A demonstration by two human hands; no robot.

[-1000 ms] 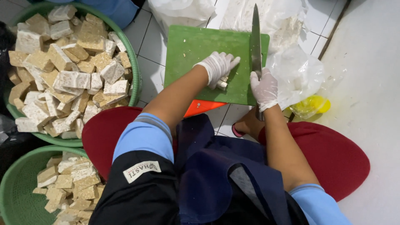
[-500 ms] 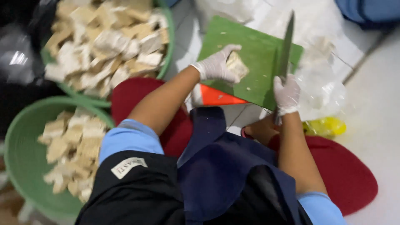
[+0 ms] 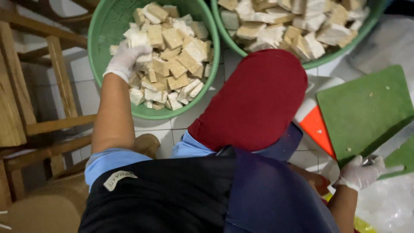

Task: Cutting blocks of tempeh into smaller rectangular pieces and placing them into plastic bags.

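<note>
Green plastic basins dominate: one far left (image 3: 112, 26) heaped with tan tofu cubes (image 3: 172, 64), another far right (image 3: 366, 30). A green cutting board (image 3: 366, 108) lies right on white tiled floor (image 3: 82, 86) beside wooden furniture (image 3: 26, 86). The gloved left hand (image 3: 125, 58) rests curled on cubes; dropping them gently would likely avoid crumbling. The gloved right hand (image 3: 360, 172) grips a knife handle (image 3: 370, 160).
</note>
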